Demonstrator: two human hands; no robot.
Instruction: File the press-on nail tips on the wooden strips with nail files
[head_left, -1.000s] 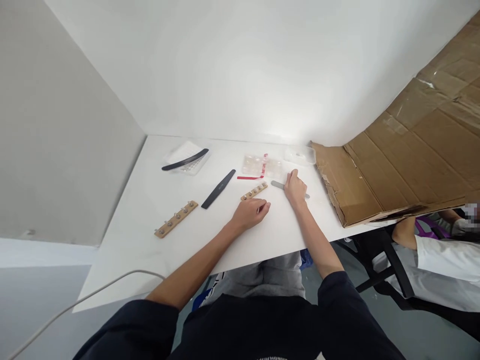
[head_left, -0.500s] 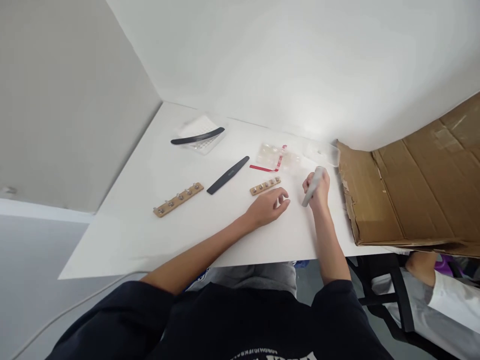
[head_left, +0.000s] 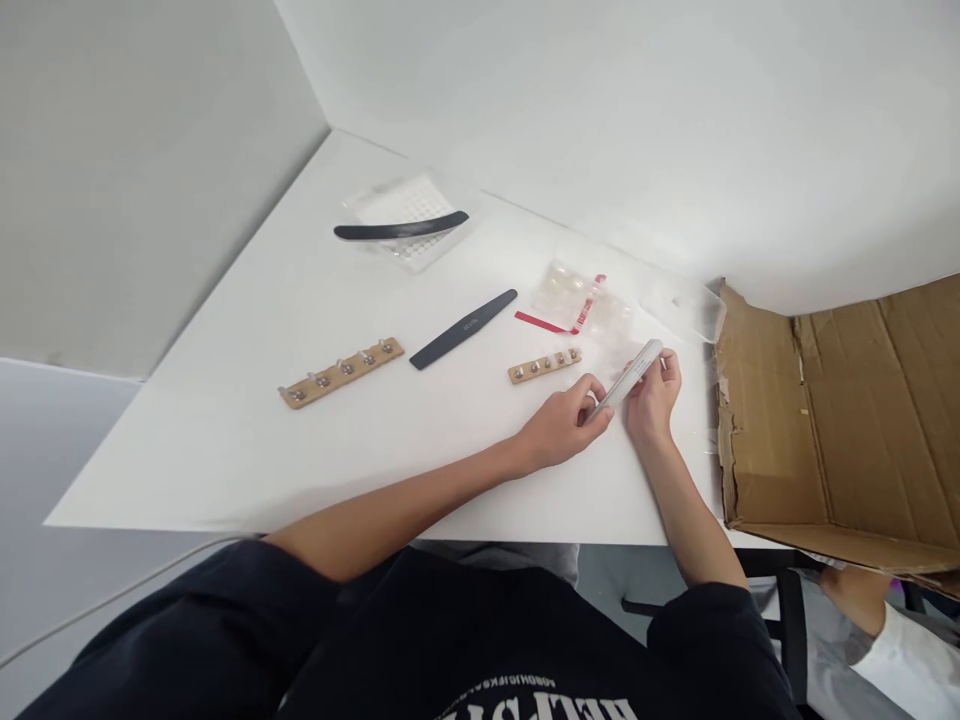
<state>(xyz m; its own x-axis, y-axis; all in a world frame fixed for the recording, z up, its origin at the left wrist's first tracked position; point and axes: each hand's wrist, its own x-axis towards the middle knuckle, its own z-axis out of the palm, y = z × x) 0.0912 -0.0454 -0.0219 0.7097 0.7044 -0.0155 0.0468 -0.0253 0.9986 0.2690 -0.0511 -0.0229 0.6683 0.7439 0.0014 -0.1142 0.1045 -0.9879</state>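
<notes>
A flat, light grey nail buffer (head_left: 628, 378) with small print on its edge is held at a slant between my hands, just above the table. My left hand (head_left: 564, 425) pinches its lower end between thumb and fingers. Around its upper end, my right hand (head_left: 655, 398) has its fingers closed, partly hidden behind it. Close by on the left lies a short wooden strip (head_left: 544, 366) with several small metal posts carrying clear nail tips. A dark nail file (head_left: 465, 328) lies farther left.
A longer wooden strip with posts (head_left: 342, 373) lies at left. A curved black nail file (head_left: 401, 228) rests on a clear plastic packet (head_left: 420, 255). Clear packaging with a red strip (head_left: 581, 305) lies behind my hands. An open cardboard box (head_left: 772, 430) stands right; another person's arm (head_left: 862, 605) shows below.
My left hand has moved right and taken hold of the buffer's lower end. The buffer, before in my right hand alone, is now held by both. The view has shifted slightly.
</notes>
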